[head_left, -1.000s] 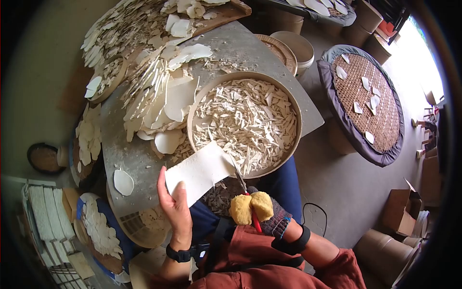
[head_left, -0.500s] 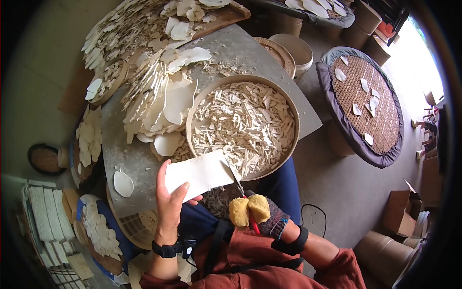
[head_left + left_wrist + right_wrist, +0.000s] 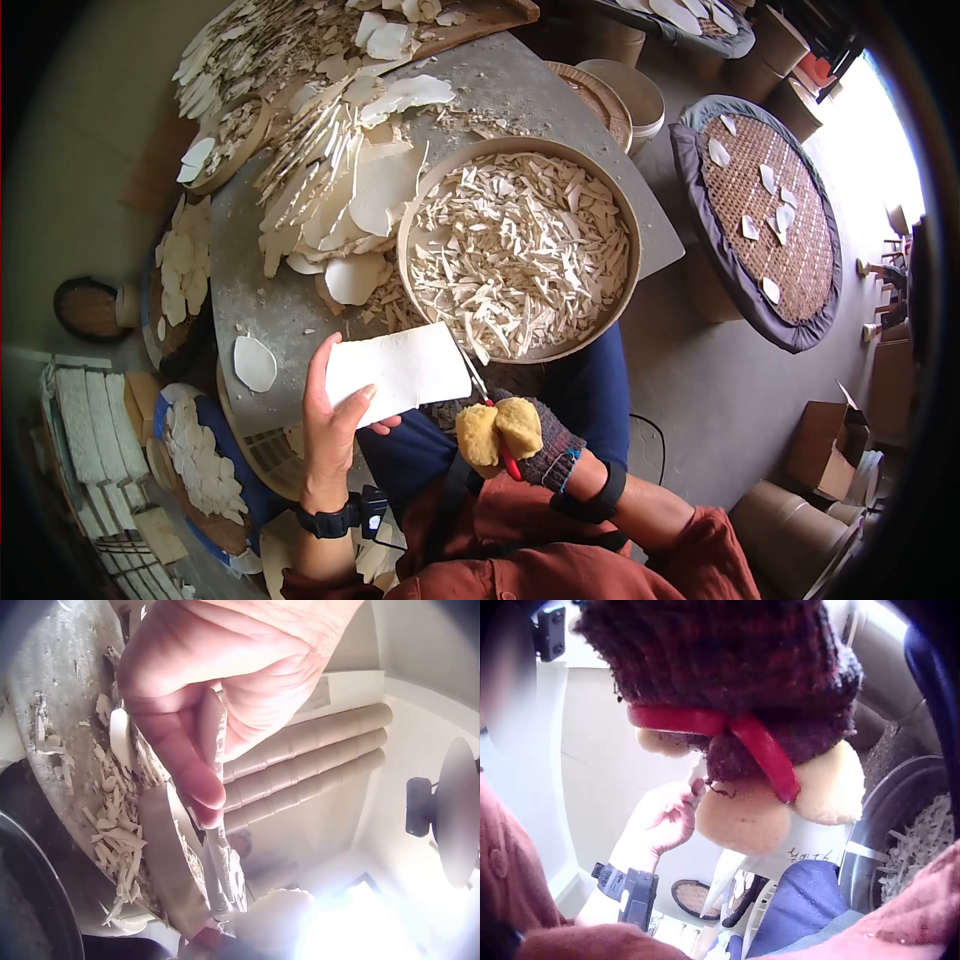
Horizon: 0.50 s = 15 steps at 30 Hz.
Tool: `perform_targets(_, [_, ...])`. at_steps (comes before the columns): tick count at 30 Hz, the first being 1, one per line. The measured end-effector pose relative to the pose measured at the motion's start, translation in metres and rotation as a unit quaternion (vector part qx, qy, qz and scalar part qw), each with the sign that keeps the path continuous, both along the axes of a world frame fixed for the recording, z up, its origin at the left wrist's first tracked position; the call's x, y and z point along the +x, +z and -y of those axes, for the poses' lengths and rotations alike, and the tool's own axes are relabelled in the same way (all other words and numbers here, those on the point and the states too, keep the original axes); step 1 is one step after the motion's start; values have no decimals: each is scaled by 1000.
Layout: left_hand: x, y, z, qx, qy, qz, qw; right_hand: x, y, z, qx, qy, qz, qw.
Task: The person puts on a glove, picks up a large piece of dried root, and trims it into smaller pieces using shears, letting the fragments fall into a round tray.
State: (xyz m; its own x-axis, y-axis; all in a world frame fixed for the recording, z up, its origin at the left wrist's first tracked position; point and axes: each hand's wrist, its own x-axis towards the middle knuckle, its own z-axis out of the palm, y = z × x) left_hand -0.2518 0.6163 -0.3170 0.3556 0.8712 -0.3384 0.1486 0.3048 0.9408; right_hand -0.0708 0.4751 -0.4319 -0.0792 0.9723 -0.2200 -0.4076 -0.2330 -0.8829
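My bare left hand [image 3: 335, 425] pinches a flat, white, roughly rectangular sheet [image 3: 398, 375] at its left end, thumb on top. In the left wrist view the sheet [image 3: 214, 731] shows edge-on between thumb and fingers of the hand [image 3: 217, 667]. A knitted glove covers my right hand [image 3: 548, 445], which grips red-handled scissors [image 3: 479, 380]. Their blades are right at the sheet's right edge. Yellow sponge pads [image 3: 518, 428] cover part of the scissors' handles; the right wrist view shows the red handles [image 3: 679, 720] against the glove [image 3: 727, 667].
A round, rimmed tray [image 3: 637, 250] full of white slivers sits on the grey table [image 3: 560, 100] just beyond the hands. Stacked white pieces [image 3: 340, 200] stand left of it; one loose disc [image 3: 255, 364] lies nearer. A woven tray [image 3: 745, 185] stands at right.
The sheet has turned from slanting up rightward to nearly level. Both hands have shifted somewhat left, the scissors staying at the sheet's right edge.
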Motion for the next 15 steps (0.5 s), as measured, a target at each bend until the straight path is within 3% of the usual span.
perform_targets(2, [-1,-2,-1,2,4,4,1000,-3,-6,3,12,-22,-63,998])
perform_targets(4, [-3,0,-2,-1,-4,13,1000,-3,-7,2,48,-5,-24,999])
perform_targets(6, [-4,5,-5,-12,-24,27,999,2,-7,0,112,60,163,978])
perform_targets(7, [-6,4,-8,-11,-40,33,999,5,-12,-1,148,80,292,942])
perform_targets(9, [-13,-2,-15,-5,-72,40,997,8,9,-4,80,28,130,988])
perform_targets(11, [-16,-13,-20,42,17,49,998,18,26,-5,118,152,371,908])
perform_targets(12, [-21,-29,-25,67,65,65,994,9,25,-3,24,114,205,972])
perform_targets(13, [-21,-34,-28,92,111,82,986,-4,21,6,-73,72,32,994])
perform_targets(15, [-21,-33,-30,96,133,86,983,-10,12,6,-71,56,-23,996])
